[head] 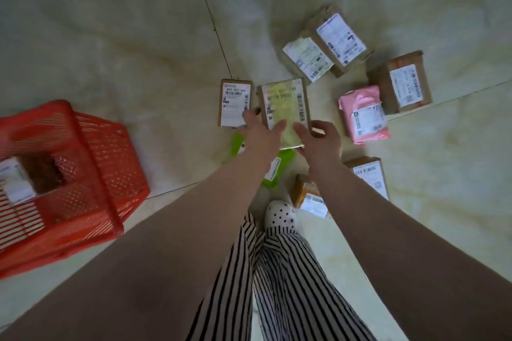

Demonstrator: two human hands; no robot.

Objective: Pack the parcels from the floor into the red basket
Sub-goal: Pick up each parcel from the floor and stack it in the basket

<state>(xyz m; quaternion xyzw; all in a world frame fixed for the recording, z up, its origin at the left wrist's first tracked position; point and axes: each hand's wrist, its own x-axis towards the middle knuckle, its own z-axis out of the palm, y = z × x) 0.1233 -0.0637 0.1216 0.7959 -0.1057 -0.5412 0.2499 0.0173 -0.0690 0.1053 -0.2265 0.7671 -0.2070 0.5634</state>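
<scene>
Packing is going on with many parcels waiting, so the sensible way through this step is to get a firm two-sided hold before lifting. At the far left the red basket is sitting on the floor, already holding at least one labelled parcel, so the carry, I judge, is a short swing leftward. Just right of that, a small brown box is lying beside the left hand, whose fingers are reaching forward, nearly straight, the thumb touching that box's near corner and the fingertips resting on the yellow-labelled box. Whether it is truly gripping is hard to tell; it looks more like a flat touch. A green bag is lying under the wrists. The right hand is curling loosely at the yellow-labelled box's near right corner, fingers bent around its edge. Both arms are stretching straight down and forward. Further right, a pink bag and more brown boxes are waiting. Squeezing from both sides and keeping the box level should prevent a slip.
</scene>
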